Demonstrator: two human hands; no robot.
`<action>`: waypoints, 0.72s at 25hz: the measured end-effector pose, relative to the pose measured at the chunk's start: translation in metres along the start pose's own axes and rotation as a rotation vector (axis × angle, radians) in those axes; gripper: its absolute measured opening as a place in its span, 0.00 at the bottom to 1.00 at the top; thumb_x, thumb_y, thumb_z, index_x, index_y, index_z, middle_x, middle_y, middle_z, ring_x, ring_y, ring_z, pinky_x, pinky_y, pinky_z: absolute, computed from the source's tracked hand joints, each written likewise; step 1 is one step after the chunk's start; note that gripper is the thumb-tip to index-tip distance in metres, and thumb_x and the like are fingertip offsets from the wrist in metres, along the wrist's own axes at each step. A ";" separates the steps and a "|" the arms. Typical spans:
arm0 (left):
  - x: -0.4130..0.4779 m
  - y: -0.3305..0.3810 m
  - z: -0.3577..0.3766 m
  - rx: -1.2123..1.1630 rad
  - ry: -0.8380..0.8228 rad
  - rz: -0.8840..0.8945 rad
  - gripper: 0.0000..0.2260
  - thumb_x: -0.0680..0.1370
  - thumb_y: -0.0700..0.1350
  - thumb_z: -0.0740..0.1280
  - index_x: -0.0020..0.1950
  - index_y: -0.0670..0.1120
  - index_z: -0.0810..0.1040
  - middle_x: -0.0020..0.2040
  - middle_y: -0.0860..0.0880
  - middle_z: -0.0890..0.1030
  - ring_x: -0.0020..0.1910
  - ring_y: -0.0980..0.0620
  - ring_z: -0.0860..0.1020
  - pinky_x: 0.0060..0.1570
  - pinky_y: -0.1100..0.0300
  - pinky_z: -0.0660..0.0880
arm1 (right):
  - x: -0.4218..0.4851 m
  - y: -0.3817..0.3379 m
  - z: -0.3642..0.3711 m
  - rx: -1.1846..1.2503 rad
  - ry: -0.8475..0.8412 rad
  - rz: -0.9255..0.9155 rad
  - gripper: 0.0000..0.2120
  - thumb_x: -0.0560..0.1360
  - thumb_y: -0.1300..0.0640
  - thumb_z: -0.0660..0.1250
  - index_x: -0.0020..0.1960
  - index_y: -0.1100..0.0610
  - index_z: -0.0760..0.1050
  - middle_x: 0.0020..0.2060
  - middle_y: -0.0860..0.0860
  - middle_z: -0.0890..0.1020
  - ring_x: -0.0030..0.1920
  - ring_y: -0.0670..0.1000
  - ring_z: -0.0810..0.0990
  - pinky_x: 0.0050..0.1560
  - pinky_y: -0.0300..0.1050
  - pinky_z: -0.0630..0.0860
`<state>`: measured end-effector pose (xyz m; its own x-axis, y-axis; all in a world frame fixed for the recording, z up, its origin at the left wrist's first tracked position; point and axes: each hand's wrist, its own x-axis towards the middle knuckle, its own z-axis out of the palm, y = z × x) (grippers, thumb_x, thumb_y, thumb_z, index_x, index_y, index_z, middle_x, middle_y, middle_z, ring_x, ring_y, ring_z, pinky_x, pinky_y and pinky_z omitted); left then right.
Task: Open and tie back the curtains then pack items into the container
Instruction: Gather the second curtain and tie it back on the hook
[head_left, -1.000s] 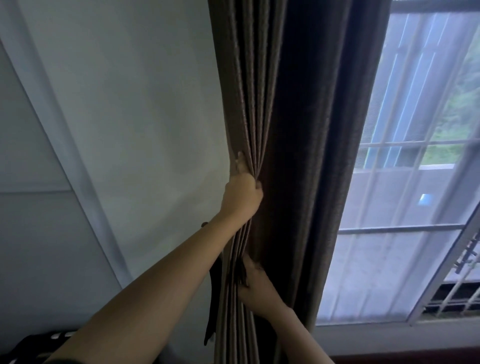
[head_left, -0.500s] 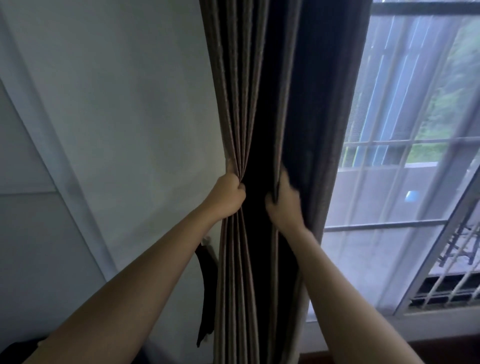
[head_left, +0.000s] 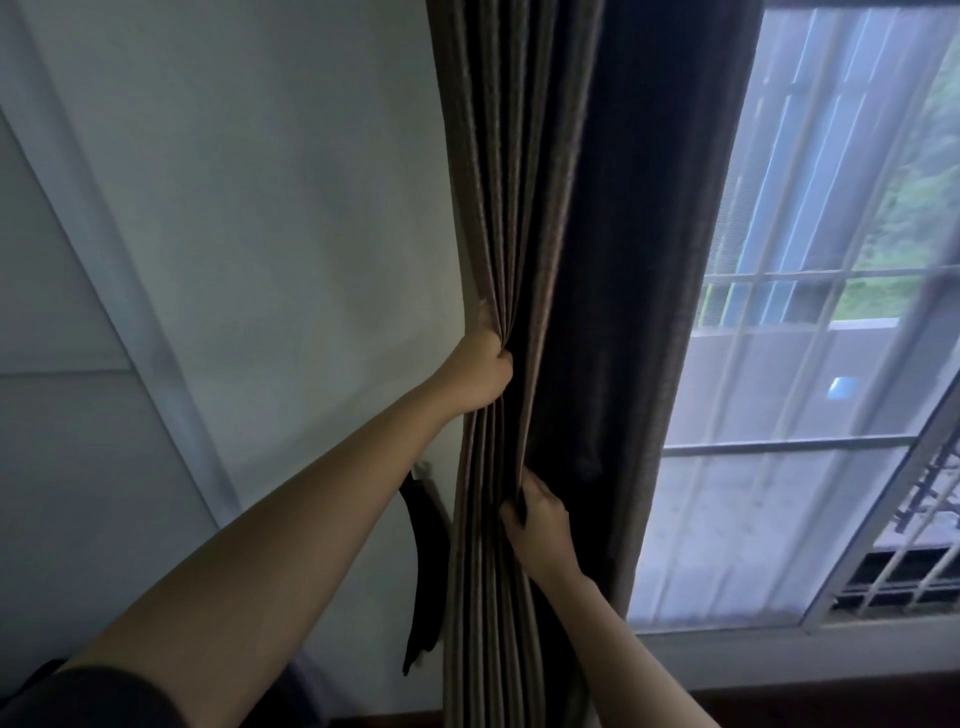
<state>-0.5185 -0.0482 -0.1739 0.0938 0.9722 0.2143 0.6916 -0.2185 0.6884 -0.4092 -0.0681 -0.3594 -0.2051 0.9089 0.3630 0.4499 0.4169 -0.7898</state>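
Note:
A brown pleated curtain hangs gathered in folds at the left edge of the window. My left hand is clenched around the left bunch of pleats at mid height. Lower down, my right hand pinches further folds of the same curtain and presses them toward the bunch. A dark tie-back strap dangles from a hook on the wall just left of the curtain, touching neither hand. No container is in view.
A white wall fills the left side. To the right, a sheer white curtain covers the barred window. A dark window sill runs along the bottom right.
My right hand has dropped from beside the left hand to a lower spot on the curtain and gripped new folds there. The left hand kept its hold.

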 end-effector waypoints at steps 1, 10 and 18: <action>0.000 0.001 0.001 -0.005 -0.012 -0.001 0.28 0.81 0.37 0.53 0.78 0.43 0.43 0.68 0.39 0.70 0.44 0.52 0.76 0.40 0.70 0.72 | 0.001 -0.001 0.000 0.003 -0.017 0.006 0.25 0.74 0.68 0.62 0.71 0.57 0.66 0.64 0.53 0.75 0.64 0.50 0.74 0.62 0.31 0.64; -0.007 0.000 -0.005 -0.014 -0.171 0.022 0.21 0.79 0.39 0.54 0.73 0.44 0.60 0.59 0.49 0.71 0.50 0.52 0.72 0.42 0.67 0.67 | 0.006 0.001 -0.011 0.118 -0.191 0.006 0.21 0.74 0.71 0.60 0.66 0.58 0.71 0.58 0.49 0.77 0.62 0.47 0.74 0.58 0.24 0.65; -0.017 0.019 0.007 0.020 -0.068 -0.061 0.25 0.73 0.55 0.63 0.59 0.36 0.73 0.57 0.36 0.76 0.52 0.41 0.78 0.49 0.53 0.76 | 0.005 -0.014 -0.002 -0.062 -0.271 0.021 0.11 0.75 0.66 0.61 0.57 0.63 0.73 0.52 0.59 0.81 0.53 0.56 0.79 0.52 0.42 0.73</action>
<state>-0.5022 -0.0678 -0.1693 0.0993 0.9872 0.1245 0.7118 -0.1579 0.6843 -0.4144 -0.0691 -0.3458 -0.4161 0.8881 0.1952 0.5068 0.4048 -0.7611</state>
